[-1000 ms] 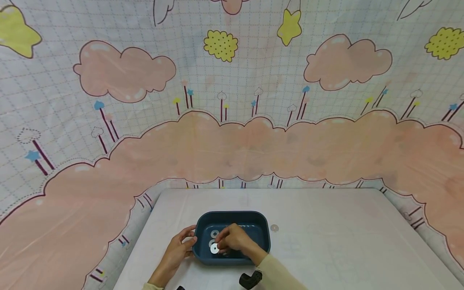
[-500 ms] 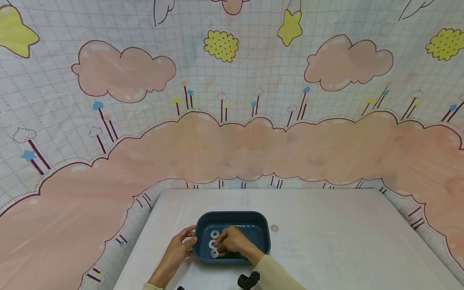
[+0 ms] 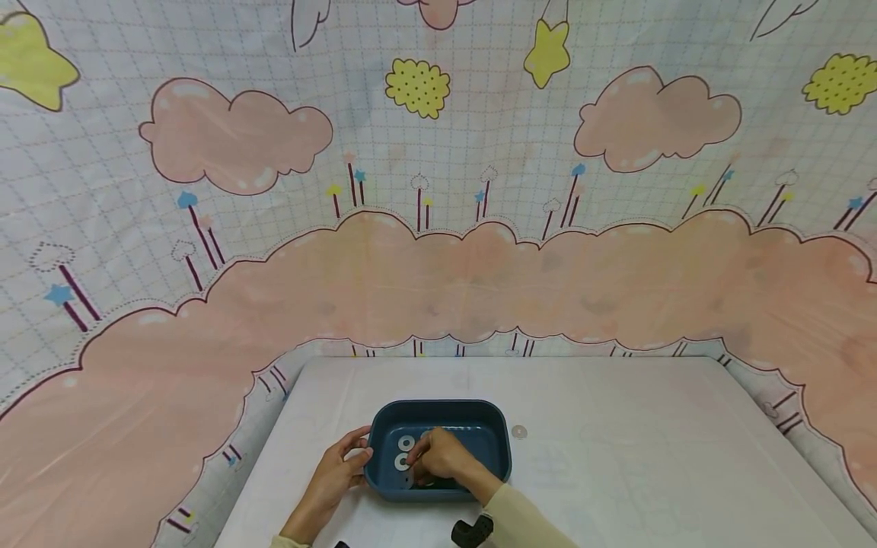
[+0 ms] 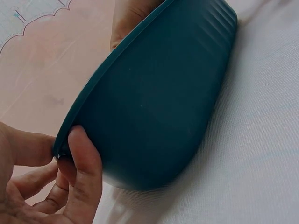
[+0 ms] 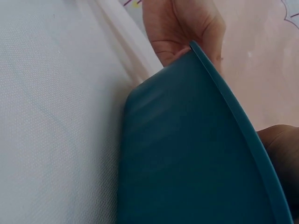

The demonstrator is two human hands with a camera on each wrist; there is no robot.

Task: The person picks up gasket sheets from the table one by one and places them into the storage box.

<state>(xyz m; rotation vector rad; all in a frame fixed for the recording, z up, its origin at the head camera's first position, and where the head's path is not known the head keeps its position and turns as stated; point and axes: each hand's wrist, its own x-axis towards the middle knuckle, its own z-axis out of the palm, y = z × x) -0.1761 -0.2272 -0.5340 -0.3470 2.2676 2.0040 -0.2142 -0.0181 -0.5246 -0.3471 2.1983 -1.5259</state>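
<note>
In the head view a dark blue rectangular tray (image 3: 485, 445) stands on the white table. My left hand (image 3: 332, 473) pinches its left rim, thumb on the rim and a finger against the outer wall in the left wrist view. Inside the tray is my right hand (image 3: 441, 455), fingers bent down toward the left part of the floor. Two pale flat washers, a back washer (image 3: 406, 443) and a middle washer (image 3: 401, 462), lie beside its fingers. At the fingertips a front washer (image 3: 406, 480) looks dull and partly covered. The tray wall hides the right fingers in the right wrist view.
One more pale washer (image 3: 519, 431) lies on the table (image 3: 617, 457) just right of the tray. A black device (image 3: 473, 531) sits at the right wrist. Behind the table hangs a printed cloth (image 3: 438, 281) with clouds and stars.
The right hand has lowered the bright front washer toward the tray floor and shifted slightly; that washer now looks darker. The left hand and tray have stayed put.
</note>
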